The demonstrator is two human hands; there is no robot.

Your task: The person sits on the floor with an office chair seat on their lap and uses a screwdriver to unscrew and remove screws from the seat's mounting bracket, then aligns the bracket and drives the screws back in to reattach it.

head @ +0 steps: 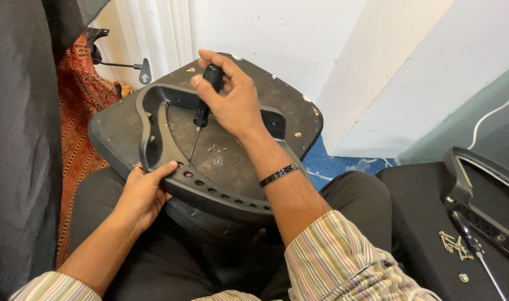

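1. Head view looks straight down at a black chair seat pan (265, 106) lying upside down across the person's lap, so I'll use that as my landmark for everything.
2. Right hand (232, 97) is above the middle of the seat pan, fingers wrapped tight around the black handle of a screwdriver (201, 114). The shaft slants down and its tip sits at a hole in the black plastic frame (159, 111) mounted on the seat pan.
3. Left hand (145, 192) is clamped on the near edge of the seat pan, thumb pressed on the frame just beside the screwdriver tip. There's a ring on one finger.
4. No real containers here. A few small loose screws (215, 149) just lie on the seat pan's underside, inside the frame's loop.
5. Right of the seat pan, well apart, a black surface (421, 223) carries a little pile of silver screws (454, 244) and a second screwdriver (480, 253), next to another black frame part (483, 189).
6. Left of the seat pan there's a red patterned cloth (78, 100).
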